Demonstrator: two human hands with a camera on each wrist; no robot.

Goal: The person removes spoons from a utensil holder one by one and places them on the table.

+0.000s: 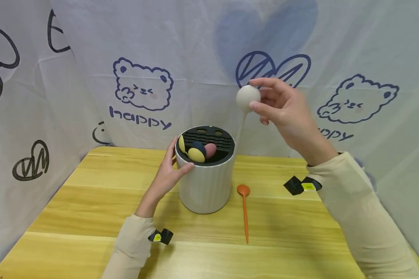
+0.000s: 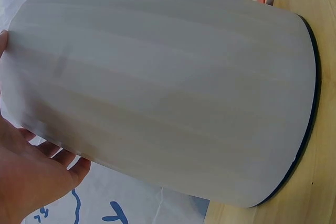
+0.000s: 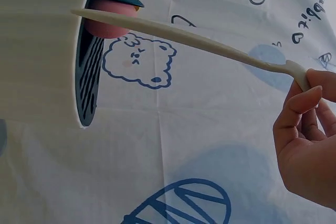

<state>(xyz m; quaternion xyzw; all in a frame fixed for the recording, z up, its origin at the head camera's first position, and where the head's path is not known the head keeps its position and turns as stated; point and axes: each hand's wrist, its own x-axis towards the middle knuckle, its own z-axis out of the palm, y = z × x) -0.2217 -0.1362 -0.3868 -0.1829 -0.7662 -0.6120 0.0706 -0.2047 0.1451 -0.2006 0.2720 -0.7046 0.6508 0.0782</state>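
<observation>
A white ribbed utensil holder [image 1: 206,190] with a black slotted top stands on the table. My left hand [image 1: 165,170] grips its left side near the rim, thumb in front and fingers around the far side. Small yellow [image 1: 196,154], navy [image 1: 202,148] and pink [image 1: 210,149] spoon heads poke out of the holder's large front opening. Up and to the right, my right hand [image 1: 288,112] pinches a white spoon [image 1: 248,97] by the edge of its bowl. The spoon's handle [image 3: 184,38] hangs downward, and its tip overlaps the holder in the right wrist view.
An orange spoon [image 1: 245,213] lies on the wooden table [image 1: 87,209], just right of the holder, bowl end away from me. Behind the table hangs a white cloth [image 1: 202,50] printed with bears and hearts. Another cloth wall [image 1: 21,116] borders the left side.
</observation>
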